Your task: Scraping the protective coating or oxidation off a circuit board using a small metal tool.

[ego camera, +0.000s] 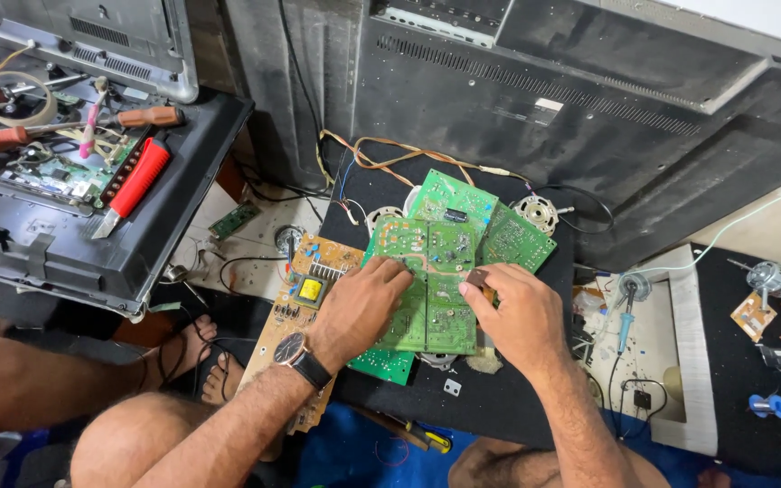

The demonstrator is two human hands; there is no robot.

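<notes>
Two hands work one green circuit board on the black pad: the right hand pinches a small dark part at the board's right edge, and the left hand, fingers curled and holding nothing, presses flat on its left side. Boards are stacked loosely beneath, so I judge a hard push could slide the pile or snag the orange wires. No packages show; only a small white label sits on the grey television back.
</notes>
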